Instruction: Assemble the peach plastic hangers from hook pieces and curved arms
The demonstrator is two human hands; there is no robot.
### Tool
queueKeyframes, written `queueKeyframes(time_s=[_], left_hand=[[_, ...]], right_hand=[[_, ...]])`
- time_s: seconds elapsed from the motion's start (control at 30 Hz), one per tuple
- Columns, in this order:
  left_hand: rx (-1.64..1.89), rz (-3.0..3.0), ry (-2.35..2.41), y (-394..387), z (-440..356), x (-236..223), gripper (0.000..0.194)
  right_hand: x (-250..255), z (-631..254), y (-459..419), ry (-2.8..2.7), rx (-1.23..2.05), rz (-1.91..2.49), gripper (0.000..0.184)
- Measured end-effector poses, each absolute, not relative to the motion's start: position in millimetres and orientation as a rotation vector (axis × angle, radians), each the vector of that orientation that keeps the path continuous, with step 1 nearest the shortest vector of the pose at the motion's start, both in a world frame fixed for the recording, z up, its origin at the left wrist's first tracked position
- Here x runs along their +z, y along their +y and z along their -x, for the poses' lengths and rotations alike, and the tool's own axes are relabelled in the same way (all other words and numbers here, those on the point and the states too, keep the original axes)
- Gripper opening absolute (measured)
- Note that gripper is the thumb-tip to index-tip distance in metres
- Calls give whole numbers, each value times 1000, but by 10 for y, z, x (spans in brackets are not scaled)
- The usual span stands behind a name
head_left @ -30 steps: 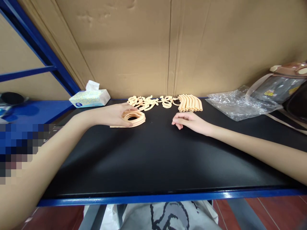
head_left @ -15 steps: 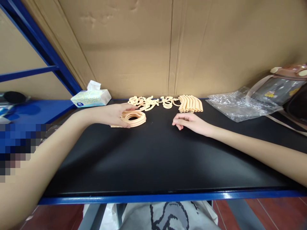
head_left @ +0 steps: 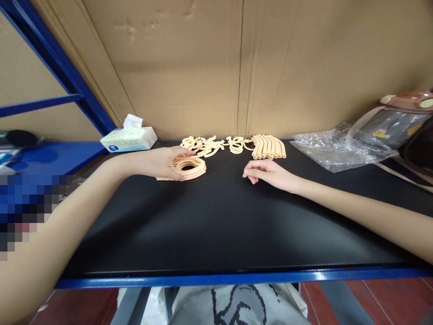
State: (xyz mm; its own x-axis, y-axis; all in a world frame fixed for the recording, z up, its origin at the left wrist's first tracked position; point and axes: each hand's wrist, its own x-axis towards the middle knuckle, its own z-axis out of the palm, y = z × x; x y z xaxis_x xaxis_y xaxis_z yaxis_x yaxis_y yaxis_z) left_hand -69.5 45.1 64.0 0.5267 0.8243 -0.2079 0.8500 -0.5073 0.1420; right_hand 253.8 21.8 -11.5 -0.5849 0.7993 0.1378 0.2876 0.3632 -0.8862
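Note:
A stack of beige ring-shaped pieces (head_left: 194, 171) lies on the black tabletop, left of centre. Across its left side, my left hand (head_left: 165, 162) grips the stack, thumb at the front and fingers over the back. My right hand (head_left: 265, 174) rests on the table with its fingers curled in and nothing visible in them. Just behind it is a row of beige curved strips (head_left: 269, 146) lying side by side. Between the hands, farther back, are beige curly pieces (head_left: 213, 145) and a small looped beige piece (head_left: 236, 145).
A tissue pack (head_left: 128, 137) stands at the back left. Clear plastic wrapping (head_left: 341, 146) lies at the right, by a strapped transparent bottle (head_left: 392, 124). Cardboard (head_left: 182, 67) walls off the back. A blue edge (head_left: 237, 277) runs along the table's front.

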Motion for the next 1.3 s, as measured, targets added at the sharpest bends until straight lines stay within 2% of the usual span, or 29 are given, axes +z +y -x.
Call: queueKeyframes(time_s=[0.73,1.0,1.3], left_hand=[[-185,-2545,1399,466,676,622,79],[-189,-2584,1345,435,639,663,71],[-117,-2537,1414,444,693,626,81]], right_hand=[[-108,-2534,215,-2074,1155,945,24],[-104,-2533,214,-2072,1160,967,23],[-94,-2531,206,-2075,1151,964,23]])
